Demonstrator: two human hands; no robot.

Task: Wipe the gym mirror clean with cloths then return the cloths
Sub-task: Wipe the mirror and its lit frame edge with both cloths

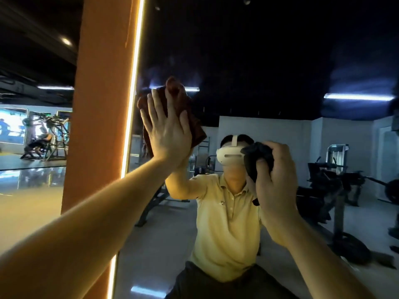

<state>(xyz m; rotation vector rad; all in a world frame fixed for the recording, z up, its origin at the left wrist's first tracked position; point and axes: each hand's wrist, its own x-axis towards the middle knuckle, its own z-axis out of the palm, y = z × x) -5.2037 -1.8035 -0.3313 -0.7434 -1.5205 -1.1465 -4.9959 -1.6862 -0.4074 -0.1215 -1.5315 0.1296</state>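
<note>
Your left hand [167,134], fingers [156,104] straight, presses the rust-brown cloth [173,87] on the large wall mirror [259,61]; your right hand [276,182] (lower) clutches the bunched black cloth [257,158].

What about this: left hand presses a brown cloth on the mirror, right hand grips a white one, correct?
Not quite: the head view shows the right hand gripping a black cloth, not white. The left hand does press the brown cloth on the mirror.

The left hand [167,134] presses a brown cloth [176,91] flat against the mirror [269,61]; the right hand [274,175] grips a black cloth [255,160].
</note>
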